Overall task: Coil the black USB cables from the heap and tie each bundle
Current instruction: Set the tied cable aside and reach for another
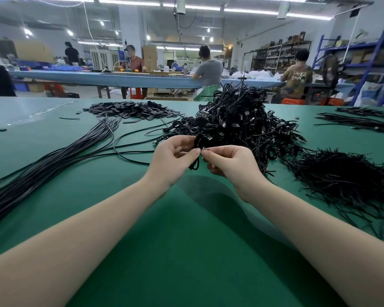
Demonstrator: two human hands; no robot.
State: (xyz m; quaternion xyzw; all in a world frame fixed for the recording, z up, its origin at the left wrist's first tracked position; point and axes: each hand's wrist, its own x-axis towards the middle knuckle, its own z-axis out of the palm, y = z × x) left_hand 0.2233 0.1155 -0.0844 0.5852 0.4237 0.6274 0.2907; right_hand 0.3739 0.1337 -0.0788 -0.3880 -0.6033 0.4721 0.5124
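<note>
Just in front of the heap [235,120], both hands pinch 1 coiled cable [197,151] above the table [186,240]: left hand [173,158] curls round the coil, right hand [228,161] nips what looks like a tie at its waist. Tying seems underway; next comes twisting it tight. Open room lies nearer than the heap; ties [341,180] lie to its right.

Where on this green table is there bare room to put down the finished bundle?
Bare mat lies near you between the forearms, and far left before the tab pile. Crowded: straight cables left, the heap beyond the left hand and right hand, ties right.
</note>
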